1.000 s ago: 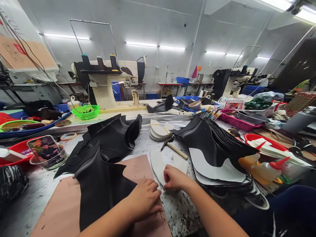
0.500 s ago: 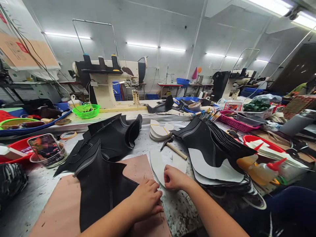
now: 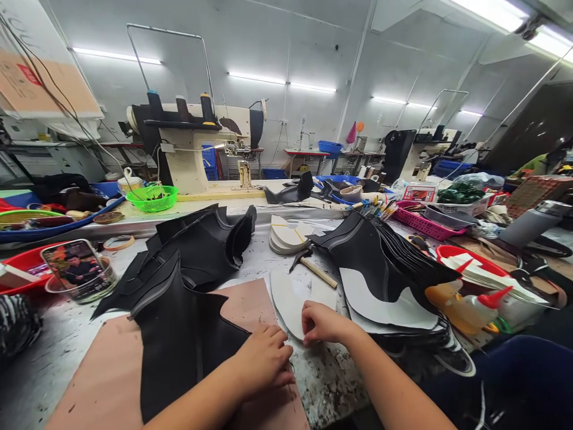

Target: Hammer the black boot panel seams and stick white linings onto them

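My left hand point(image 3: 267, 356) rests over the right edge of a black leather boot upper point(image 3: 172, 334), which lies on a pinkish-brown board point(image 3: 101, 373). Its fingers are loosely bent and slightly apart; what lies under the palm is hidden. My right hand point(image 3: 324, 324) is closed in a pinch at the near end of white U-shaped pieces point(image 3: 283, 301), and its fingertips are partly hidden. Just beyond is a hammer point(image 3: 317, 272) with a light wooden handle. A bundle of white curved pieces point(image 3: 286, 235) with a yellow band sits behind it.
Stacked black uppers point(image 3: 201, 245) lie at the left, more black uppers point(image 3: 367, 251) with white curved pieces point(image 3: 387, 304) at the right. Glue bottles point(image 3: 478, 310) stand beside a red tray point(image 3: 465, 263). A phone point(image 3: 74, 269) leans in a clear tub. A sewing machine point(image 3: 188, 155) stands behind.
The whole view has shifted slightly. My right hand has moved a little to the right across the white pieces; my left hand stays almost in place.
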{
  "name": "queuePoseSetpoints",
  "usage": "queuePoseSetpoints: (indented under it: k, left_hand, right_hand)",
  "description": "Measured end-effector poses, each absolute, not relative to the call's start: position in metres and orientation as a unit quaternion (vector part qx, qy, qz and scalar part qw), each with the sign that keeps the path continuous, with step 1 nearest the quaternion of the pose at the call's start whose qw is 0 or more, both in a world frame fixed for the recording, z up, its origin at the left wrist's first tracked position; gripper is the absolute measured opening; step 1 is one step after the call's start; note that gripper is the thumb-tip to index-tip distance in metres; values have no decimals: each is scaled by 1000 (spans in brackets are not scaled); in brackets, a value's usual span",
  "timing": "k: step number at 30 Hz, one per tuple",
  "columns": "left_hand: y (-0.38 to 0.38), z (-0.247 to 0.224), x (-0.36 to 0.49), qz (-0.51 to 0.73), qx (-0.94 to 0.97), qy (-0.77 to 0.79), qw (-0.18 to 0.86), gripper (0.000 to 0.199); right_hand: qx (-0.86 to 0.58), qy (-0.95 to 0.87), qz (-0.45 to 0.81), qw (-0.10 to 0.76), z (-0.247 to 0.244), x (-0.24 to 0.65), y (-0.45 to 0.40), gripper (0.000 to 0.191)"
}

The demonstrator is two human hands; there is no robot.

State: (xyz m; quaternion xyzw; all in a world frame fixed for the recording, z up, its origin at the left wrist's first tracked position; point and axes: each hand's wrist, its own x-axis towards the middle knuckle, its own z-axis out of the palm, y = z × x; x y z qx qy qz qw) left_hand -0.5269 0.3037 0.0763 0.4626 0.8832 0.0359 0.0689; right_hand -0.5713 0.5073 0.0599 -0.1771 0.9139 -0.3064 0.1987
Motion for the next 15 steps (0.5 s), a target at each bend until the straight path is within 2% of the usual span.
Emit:
queuePoseSetpoints:
  k: [8,15]
  left_hand:
    - [307,77,-525,34,463,883,65,39]
    - [329,64,-533,22,431,900,61,62]
  right_hand:
    - [-197,910,-315,187,55,-572,510,11]
    - [-120,946,-290,74,48,-569,500,12]
